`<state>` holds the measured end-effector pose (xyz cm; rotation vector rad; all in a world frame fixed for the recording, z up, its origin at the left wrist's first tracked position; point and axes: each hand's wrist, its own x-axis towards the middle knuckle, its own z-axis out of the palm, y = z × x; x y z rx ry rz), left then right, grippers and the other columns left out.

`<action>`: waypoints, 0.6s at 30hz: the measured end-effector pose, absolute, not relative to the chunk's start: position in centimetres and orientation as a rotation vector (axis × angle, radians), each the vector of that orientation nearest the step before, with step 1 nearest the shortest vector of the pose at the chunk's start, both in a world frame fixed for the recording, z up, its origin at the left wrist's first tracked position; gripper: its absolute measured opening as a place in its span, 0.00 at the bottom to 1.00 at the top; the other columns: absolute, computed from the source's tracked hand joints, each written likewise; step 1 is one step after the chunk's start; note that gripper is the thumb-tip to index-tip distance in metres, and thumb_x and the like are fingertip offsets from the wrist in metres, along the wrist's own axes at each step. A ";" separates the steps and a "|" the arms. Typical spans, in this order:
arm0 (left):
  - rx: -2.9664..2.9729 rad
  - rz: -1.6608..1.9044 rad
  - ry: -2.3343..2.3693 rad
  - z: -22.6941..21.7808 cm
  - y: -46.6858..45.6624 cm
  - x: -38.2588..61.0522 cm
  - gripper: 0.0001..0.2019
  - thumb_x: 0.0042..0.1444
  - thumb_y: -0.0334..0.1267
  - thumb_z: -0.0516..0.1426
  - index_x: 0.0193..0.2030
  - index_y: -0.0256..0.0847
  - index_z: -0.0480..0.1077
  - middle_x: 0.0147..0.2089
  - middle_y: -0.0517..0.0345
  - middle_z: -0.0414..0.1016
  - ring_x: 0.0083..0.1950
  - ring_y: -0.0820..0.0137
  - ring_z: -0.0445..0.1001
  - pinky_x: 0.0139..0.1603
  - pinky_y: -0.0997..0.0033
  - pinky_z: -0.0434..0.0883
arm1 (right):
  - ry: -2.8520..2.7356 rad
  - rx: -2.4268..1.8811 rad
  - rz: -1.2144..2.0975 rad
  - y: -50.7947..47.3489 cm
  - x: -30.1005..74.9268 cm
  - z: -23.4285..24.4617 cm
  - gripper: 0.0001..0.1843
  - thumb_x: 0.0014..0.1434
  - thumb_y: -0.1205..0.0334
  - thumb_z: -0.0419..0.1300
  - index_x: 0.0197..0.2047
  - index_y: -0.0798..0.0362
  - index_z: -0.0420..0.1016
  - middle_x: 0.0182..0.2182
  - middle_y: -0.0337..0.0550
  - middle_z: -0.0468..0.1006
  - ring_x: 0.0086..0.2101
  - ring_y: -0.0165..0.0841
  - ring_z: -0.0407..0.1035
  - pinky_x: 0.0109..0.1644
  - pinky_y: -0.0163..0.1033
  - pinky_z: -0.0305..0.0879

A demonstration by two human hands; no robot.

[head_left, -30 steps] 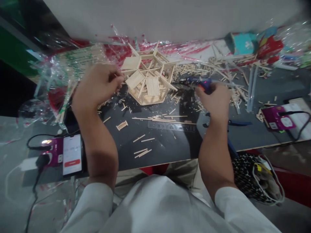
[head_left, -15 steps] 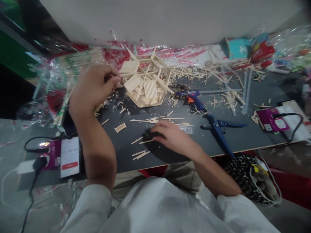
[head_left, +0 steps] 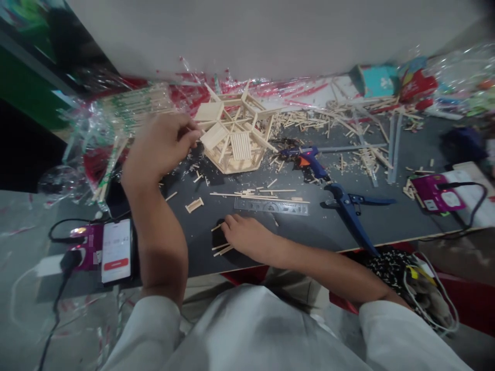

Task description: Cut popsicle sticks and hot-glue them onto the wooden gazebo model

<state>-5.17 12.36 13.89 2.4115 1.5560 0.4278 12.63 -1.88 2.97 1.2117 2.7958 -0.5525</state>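
My left hand [head_left: 162, 147] is raised beside the left side of a small hexagonal model made of wooden sticks [head_left: 234, 136], its fingers pinched together on a thin stick. My right hand [head_left: 247, 238] rests low on the dark tabletop [head_left: 294, 232], fingers curled over a few loose wooden sticks [head_left: 221, 248] near the front edge. A grey ruler [head_left: 271, 206] lies just beyond my right hand. A blue glue gun [head_left: 305, 156] lies on the table to the right of the model.
Blue cutting pliers [head_left: 350, 208] lie right of the ruler. Heaps of wooden sticks [head_left: 340, 116] and clear plastic wrapping [head_left: 116, 111] crowd the back. A phone [head_left: 116, 251] and a purple charger sit at the left, another purple device [head_left: 435, 191] at the right.
My right hand let go of the glue gun, which now lies on the table, and moved left and toward me down to the loose sticks. My left hand stayed by the model.
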 end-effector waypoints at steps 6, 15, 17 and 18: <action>2.222 0.561 1.172 14.7 10.9 -3.9 0.13 0.65 0.49 0.57 0.44 0.45 0.79 0.35 0.56 0.81 0.34 0.64 0.76 0.39 0.62 0.71 | 3.107 1.508 -1.449 1.4 16.1 5.7 0.09 0.69 0.65 0.57 0.49 0.47 0.75 0.42 0.42 0.82 0.39 0.34 0.77 0.44 0.41 0.74; 2.277 0.417 0.946 13.9 10.9 -1.4 0.13 0.63 0.48 0.58 0.45 0.47 0.81 0.37 0.60 0.82 0.37 0.68 0.78 0.40 0.68 0.72 | 2.673 2.784 -2.474 4.1 16.9 5.0 0.17 0.56 0.45 0.72 0.36 0.46 0.74 0.36 0.39 0.83 0.32 0.33 0.76 0.39 0.43 0.77; 2.267 0.434 0.967 13.6 11.1 -1.2 0.11 0.62 0.46 0.59 0.45 0.47 0.80 0.39 0.60 0.82 0.37 0.68 0.79 0.40 0.69 0.73 | 2.568 2.926 -2.431 4.3 16.5 4.1 0.18 0.55 0.44 0.73 0.34 0.46 0.73 0.31 0.37 0.81 0.29 0.32 0.74 0.36 0.41 0.76; 2.266 0.440 0.973 13.5 11.2 -1.1 0.11 0.62 0.45 0.59 0.45 0.47 0.80 0.39 0.59 0.82 0.37 0.69 0.79 0.40 0.70 0.73 | 2.522 2.952 -2.416 4.4 16.4 3.8 0.18 0.54 0.43 0.73 0.33 0.46 0.73 0.28 0.36 0.79 0.27 0.30 0.72 0.33 0.40 0.74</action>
